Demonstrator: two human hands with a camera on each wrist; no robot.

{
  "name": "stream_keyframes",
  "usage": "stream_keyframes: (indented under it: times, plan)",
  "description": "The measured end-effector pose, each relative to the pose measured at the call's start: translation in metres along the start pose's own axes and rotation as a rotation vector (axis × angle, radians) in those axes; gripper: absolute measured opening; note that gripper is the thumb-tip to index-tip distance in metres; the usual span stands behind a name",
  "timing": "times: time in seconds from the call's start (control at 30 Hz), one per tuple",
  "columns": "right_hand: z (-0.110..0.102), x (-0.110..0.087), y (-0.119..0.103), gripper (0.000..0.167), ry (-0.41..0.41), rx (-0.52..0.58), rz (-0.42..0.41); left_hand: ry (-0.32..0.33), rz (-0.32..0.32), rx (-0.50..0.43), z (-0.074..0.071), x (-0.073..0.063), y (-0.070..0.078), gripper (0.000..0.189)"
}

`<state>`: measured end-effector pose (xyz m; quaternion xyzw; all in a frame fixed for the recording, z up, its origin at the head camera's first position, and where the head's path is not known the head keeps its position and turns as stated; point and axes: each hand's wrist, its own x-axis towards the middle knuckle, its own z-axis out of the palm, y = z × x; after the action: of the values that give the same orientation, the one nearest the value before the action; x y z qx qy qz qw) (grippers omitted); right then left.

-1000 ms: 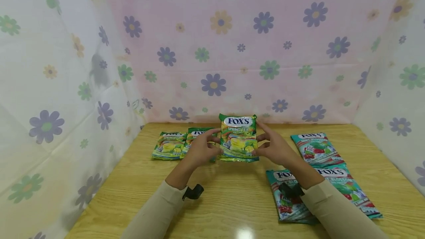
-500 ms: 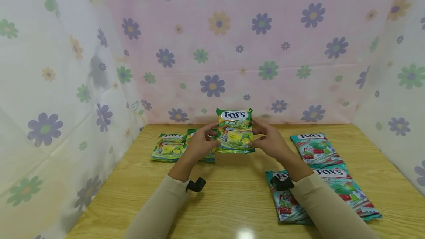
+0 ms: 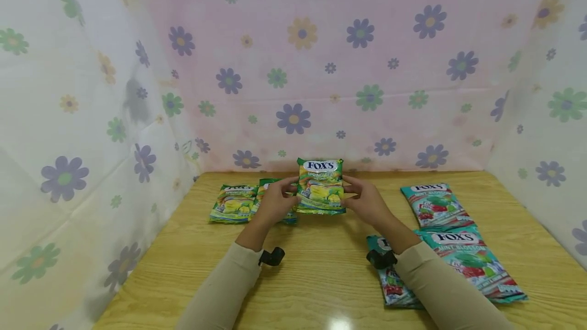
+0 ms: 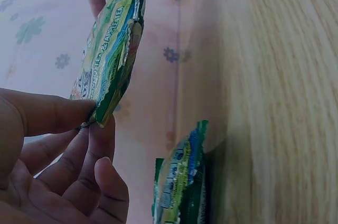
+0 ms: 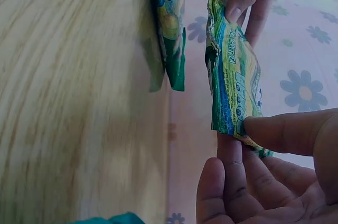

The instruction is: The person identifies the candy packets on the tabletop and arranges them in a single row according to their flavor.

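A green and yellow Fox's Spring Tea candy bag (image 3: pixel 320 187) is held up off the table, its printed front facing me. My left hand (image 3: pixel 275 201) pinches its left edge between thumb and fingers. At the right edge, my right hand (image 3: pixel 367 200) pinches it the same way. Both wrist views show the bag (image 4: pixel 108 55) clear of the wooden surface, the thumb on its front and the fingers behind. Behind my left hand lies a second Spring Tea bag (image 3: pixel 290 216), partly covered by that hand. Another Spring Tea bag (image 3: pixel 234 203) lies left of it.
Teal Fox's Mint Blossom bags lie at the right: one farther back (image 3: pixel 437 205), one nearer (image 3: pixel 472 264), and one (image 3: pixel 394 289) partly under my right forearm in view. The wooden table (image 3: pixel 312 279) is bordered by flower-print cloth (image 3: pixel 330 131) at the back and sides.
The held candy bag moved slightly left with both hands; it rose, then came down a little. The bags on the table have stayed in place.
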<state>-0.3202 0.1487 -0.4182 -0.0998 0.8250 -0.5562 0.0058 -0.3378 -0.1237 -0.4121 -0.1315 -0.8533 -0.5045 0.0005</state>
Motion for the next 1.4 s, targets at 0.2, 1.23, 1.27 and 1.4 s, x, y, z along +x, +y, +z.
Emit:
stream_keyframes:
  times: [0.2,1.23,1.27,1.4]
  plan:
    - [0.008,0.002,0.008,0.066,-0.011,0.002,0.037,0.000,-0.040,0.030,0.003,0.001,-0.010,0.055]
    - [0.010,0.000,0.017,0.061,-0.232,0.062,0.142,-0.041,-0.113,0.148,0.007,-0.001,-0.017,0.035]
    - [0.010,0.000,0.018,0.061,-0.233,0.055,0.140,-0.042,-0.114,0.150,0.007,-0.001,-0.017,0.035]
    - [0.011,-0.001,0.017,0.062,-0.223,0.027,0.138,-0.043,-0.107,0.165,0.006,-0.001,-0.017,0.035]
